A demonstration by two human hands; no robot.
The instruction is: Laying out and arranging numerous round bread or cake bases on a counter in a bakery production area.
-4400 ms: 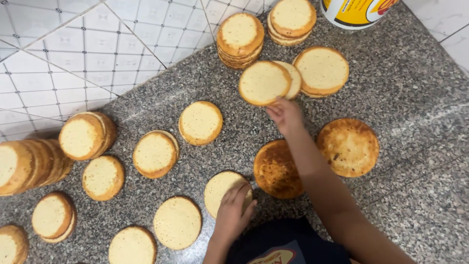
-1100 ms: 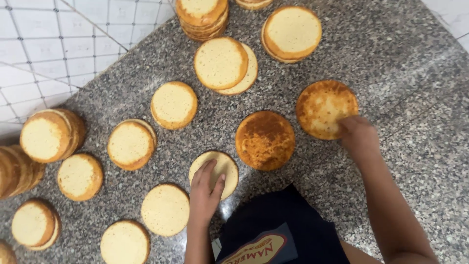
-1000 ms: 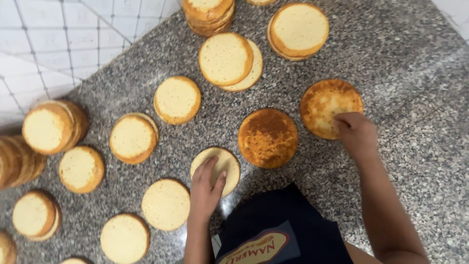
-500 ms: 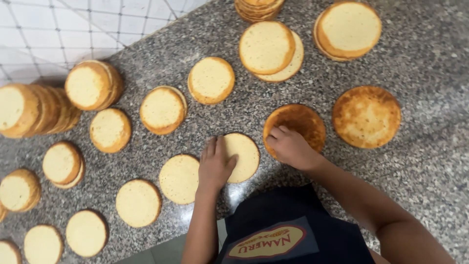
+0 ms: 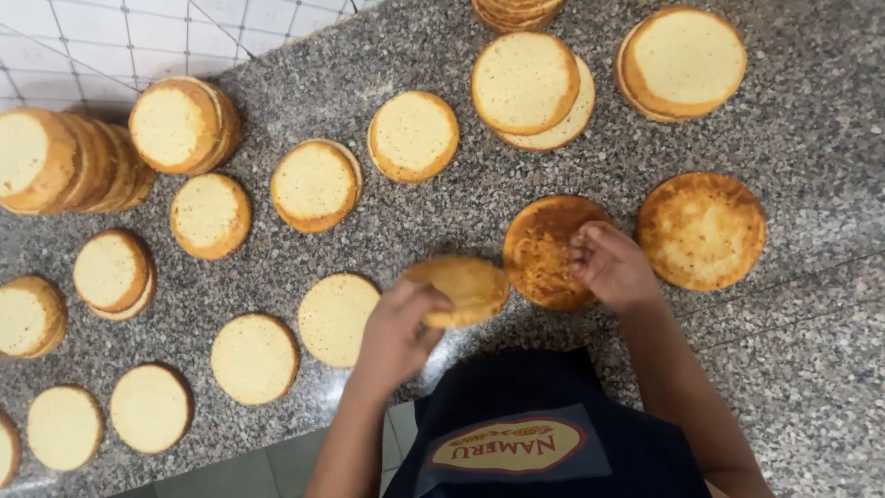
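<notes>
Gripped in the left hand (image 5: 396,327), fingers curled round its near rim: a held disc (image 5: 461,288) of baked dough, round, flat and thin, golden tan, blurred. Clear of the granite counter (image 5: 811,350), just left of the browned disc (image 5: 544,244) and almost touching its edge.

Spread on top of that browned disc: the right hand (image 5: 610,267), fingers loosely bent, tips on the dark crust, nothing clasped.

Counted:
- One disc in hand.
- Two lying dark side up: the browned disc and, just to its right, a second browned disc (image 5: 702,231), lighter and mottled.
- Fifteen spots of pale discs (image 5: 413,136), all to the left of or beyond the browned disc. Some are singles, some low stacks, and two are leaning rows far to the left. Number of pieces inside the stacks and rows: cannot tell.

No true long axis on the held disc, being round. Broad face turned up, slightly tilted, so seen as an oval stretched left to right, its right end toward the browned disc.

Nearer than the browned disc, at the lower edge: a dark apron (image 5: 516,415) with an oval badge.
</notes>
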